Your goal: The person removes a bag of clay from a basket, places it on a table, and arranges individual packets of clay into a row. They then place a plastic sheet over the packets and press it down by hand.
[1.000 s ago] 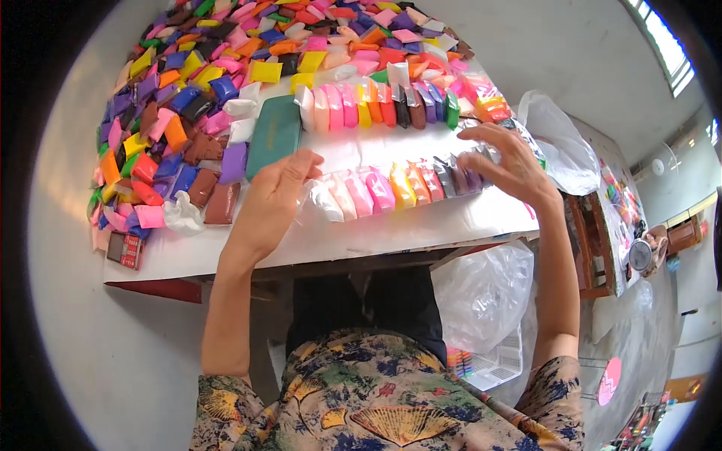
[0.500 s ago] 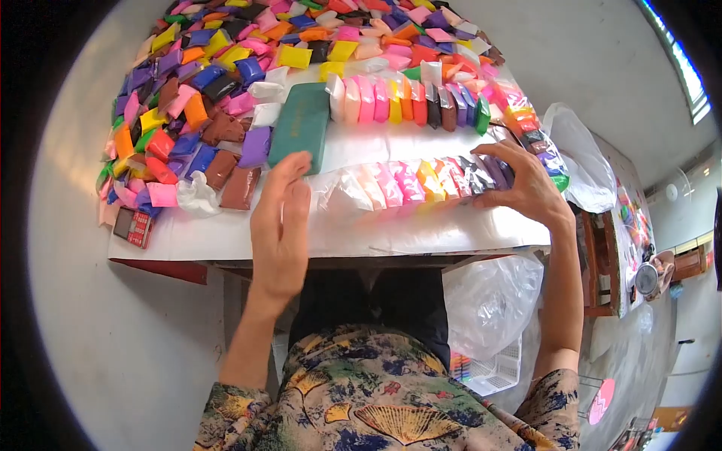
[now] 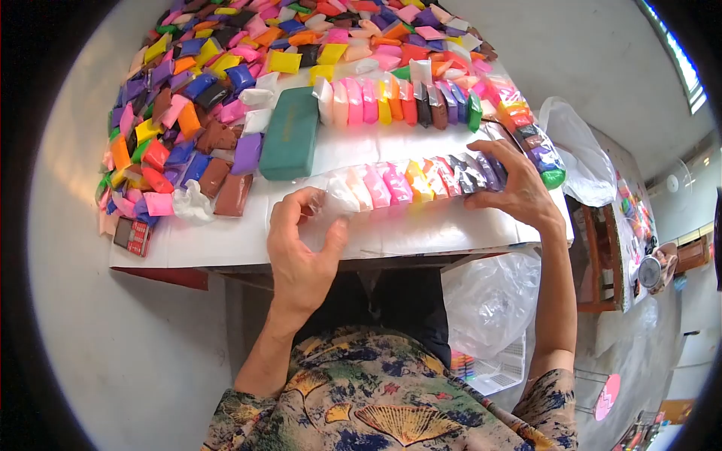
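Observation:
A front row of small coloured packets (image 3: 396, 184), in clear plastic, lies along the near side of the table. My right hand (image 3: 519, 188) is wrapped around the row's right end, thumb in front and fingers behind, by the purple packets. At the other end, my left hand (image 3: 304, 244) is open, its fingers curved and thumb apart, right at the clear plastic beside the white packet (image 3: 342, 197). Behind stands a second row of packets (image 3: 398, 103), running from white to green. To its left lies a green case (image 3: 290, 135).
Loose coloured packets (image 3: 203, 90) are heaped over the table's left and far sides. A red-and-black phone-like object (image 3: 132, 236) lies at the left front corner. Clear plastic bags hang beside the table (image 3: 579, 161) and below it (image 3: 492, 304), above a white basket (image 3: 504, 368).
My left hand has moved down and right from beside the green case to the front row's left end, its fingers and thumb spreading. My right hand stays at the right end.

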Motion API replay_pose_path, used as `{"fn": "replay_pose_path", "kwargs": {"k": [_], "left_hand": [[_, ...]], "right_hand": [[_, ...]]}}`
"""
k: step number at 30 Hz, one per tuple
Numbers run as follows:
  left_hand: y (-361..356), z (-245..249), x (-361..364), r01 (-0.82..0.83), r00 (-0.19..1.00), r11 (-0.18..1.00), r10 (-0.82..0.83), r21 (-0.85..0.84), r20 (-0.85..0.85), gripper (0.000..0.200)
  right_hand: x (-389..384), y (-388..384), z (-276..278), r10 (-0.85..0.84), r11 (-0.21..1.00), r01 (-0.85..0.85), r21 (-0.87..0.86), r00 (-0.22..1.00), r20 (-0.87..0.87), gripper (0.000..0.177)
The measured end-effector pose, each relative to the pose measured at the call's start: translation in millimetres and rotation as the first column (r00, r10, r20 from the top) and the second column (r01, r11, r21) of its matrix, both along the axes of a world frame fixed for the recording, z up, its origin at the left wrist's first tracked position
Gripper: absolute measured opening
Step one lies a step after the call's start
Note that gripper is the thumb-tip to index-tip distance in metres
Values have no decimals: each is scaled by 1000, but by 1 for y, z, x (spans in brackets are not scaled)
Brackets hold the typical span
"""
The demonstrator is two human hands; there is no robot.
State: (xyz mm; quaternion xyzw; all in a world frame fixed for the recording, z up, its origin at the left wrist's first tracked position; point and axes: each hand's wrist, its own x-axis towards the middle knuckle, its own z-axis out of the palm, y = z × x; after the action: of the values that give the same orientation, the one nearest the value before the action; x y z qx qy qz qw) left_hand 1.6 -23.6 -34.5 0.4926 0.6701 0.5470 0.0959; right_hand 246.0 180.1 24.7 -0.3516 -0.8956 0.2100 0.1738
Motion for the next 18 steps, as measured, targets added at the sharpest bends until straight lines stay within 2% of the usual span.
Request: {"fn": "replay_pose_path", "kwargs": {"k": [4, 6, 7, 9, 10, 13, 14, 17, 18], "left_hand": [[-10, 17, -13, 83, 992, 988, -69, -128, 108, 38], [-19, 32, -12, -84, 984, 996, 82, -7, -158, 45], [-22, 41, -11, -152, 946, 986, 166, 69, -278, 49], [-11, 67, -10, 6, 898, 995, 40, 102, -439, 59], [-2, 75, -9, 83, 858, 991, -15, 109, -514, 64], [34, 69, -2, 226, 661, 970, -220, -89, -718, 75], [44, 60, -4, 229, 611, 962, -261, -149, -748, 73], [57, 64, -11, 230, 690, 859, -476, -458, -546, 66], [59, 63, -14, 262, 703, 862, -478, -434, -526, 62]], "right_hand": [[5, 3, 5, 50, 999, -50, -19, 998, 29, 80], [14, 6, 7, 59, 998, -57, -35, 997, 52, 85], [15, 3, 12, 46, 999, -47, 11, 994, 103, 87], [14, -7, 30, 15, 994, -37, 100, 978, 209, 89], [13, -8, 34, 40, 992, -63, 105, 978, 204, 91], [4, -2, 33, 160, 981, -178, 77, 968, 193, 86], [5, 5, 23, 170, 982, -179, 58, 976, 136, 74], [4, 8, 33, 95, 983, -62, -173, 977, 193, 67], [8, 10, 29, 96, 982, -69, -176, 984, 148, 65]]}}
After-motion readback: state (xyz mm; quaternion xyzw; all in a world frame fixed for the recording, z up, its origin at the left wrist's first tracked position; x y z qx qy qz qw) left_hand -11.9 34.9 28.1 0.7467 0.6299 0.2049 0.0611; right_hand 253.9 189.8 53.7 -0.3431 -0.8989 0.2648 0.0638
